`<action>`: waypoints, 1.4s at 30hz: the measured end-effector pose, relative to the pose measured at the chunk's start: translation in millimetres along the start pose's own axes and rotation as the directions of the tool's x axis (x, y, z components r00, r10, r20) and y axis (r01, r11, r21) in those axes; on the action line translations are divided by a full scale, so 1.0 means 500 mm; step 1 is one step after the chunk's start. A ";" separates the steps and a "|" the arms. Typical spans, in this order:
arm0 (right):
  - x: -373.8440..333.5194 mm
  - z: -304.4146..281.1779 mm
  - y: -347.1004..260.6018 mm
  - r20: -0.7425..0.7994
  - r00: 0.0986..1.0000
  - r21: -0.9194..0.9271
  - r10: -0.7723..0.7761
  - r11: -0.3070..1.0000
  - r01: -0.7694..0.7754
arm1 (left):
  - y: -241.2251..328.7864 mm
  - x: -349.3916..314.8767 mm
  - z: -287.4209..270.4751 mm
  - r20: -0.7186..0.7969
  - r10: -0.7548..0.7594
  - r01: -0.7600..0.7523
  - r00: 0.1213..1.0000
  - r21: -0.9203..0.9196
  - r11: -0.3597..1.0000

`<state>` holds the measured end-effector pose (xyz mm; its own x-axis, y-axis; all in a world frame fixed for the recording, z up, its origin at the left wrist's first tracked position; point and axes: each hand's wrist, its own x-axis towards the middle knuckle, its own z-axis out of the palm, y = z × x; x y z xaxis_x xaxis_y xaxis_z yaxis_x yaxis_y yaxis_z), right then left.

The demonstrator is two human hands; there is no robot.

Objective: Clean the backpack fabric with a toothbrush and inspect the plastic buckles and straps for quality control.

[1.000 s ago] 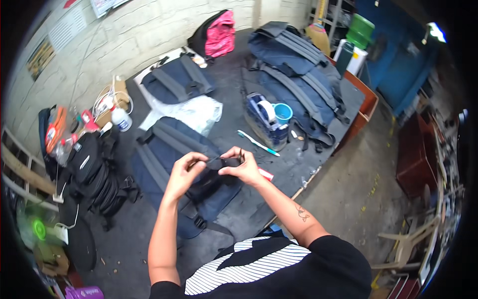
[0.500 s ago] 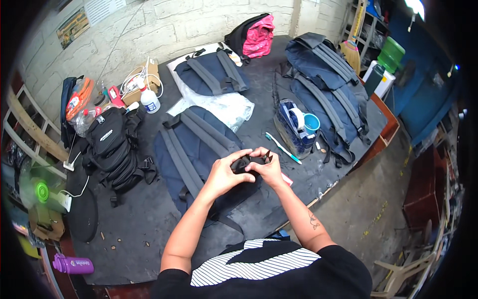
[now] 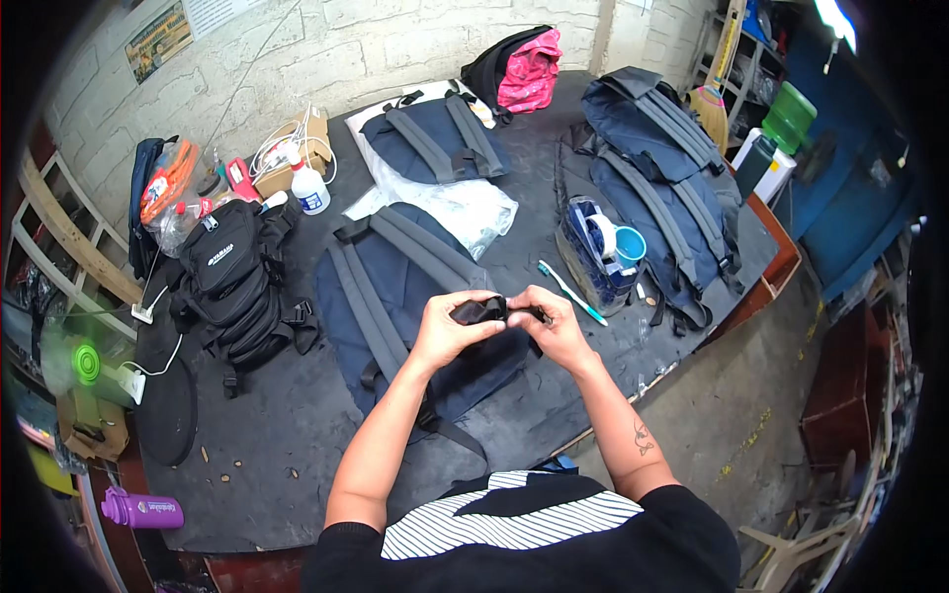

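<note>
Both hands are raised over the lower part of a navy backpack (image 3: 400, 277), which lies with its grey shoulder straps upward. My left hand (image 3: 443, 331) is closed around a bunched piece of black strap (image 3: 481, 311), thumb below and fingers above. Close beside it, my right hand (image 3: 556, 326) pinches the black strap's other end between thumb and fingers. Any buckle within the bunch is hard to make out. A loose black strap (image 3: 457, 432) trails from the backpack's bottom edge on the dark table (image 3: 267, 504).
A toothbrush (image 3: 573, 294) and a clear caddy (image 3: 590, 269) with a blue cup (image 3: 630, 243) lie to the right, near more navy backpacks (image 3: 652, 188). Leftward are a black bag (image 3: 232, 267), spray bottle (image 3: 308, 186) and purple bottle (image 3: 143, 508). Clear plastic (image 3: 474, 212) lies beyond.
The hands have drawn slightly apart, the right moving rightward, so more of the black strap shows between them. The whole view has shifted a little.
</note>
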<state>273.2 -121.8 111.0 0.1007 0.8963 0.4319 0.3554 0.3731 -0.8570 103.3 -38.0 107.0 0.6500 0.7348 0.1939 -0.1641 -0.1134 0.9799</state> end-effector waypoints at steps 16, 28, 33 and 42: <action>-0.057 -0.053 0.006 -0.087 0.966 -0.567 0.243 0.785 -0.249 | -0.040 -0.026 0.020 -0.058 0.006 0.002 0.998 0.137 0.991; -0.051 0.045 0.026 -0.039 0.959 0.037 0.282 0.959 -0.280 | -0.040 -0.045 0.014 0.011 0.262 -0.243 0.965 0.414 0.877; -0.049 0.059 0.040 -0.034 0.972 0.044 0.232 0.972 -0.231 | -0.043 -0.048 0.033 -0.231 0.137 -0.033 0.963 0.404 0.914; -0.041 0.067 0.059 -0.101 0.990 0.327 0.102 0.943 -0.064 | -0.052 -0.042 0.013 0.020 -0.498 0.415 0.867 -0.582 0.699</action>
<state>250.4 -121.2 67.5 0.2294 0.9010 0.3681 0.0252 0.3726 -0.9277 99.1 -54.7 77.6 0.6599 0.6803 -0.3190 -0.2766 0.6147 0.7387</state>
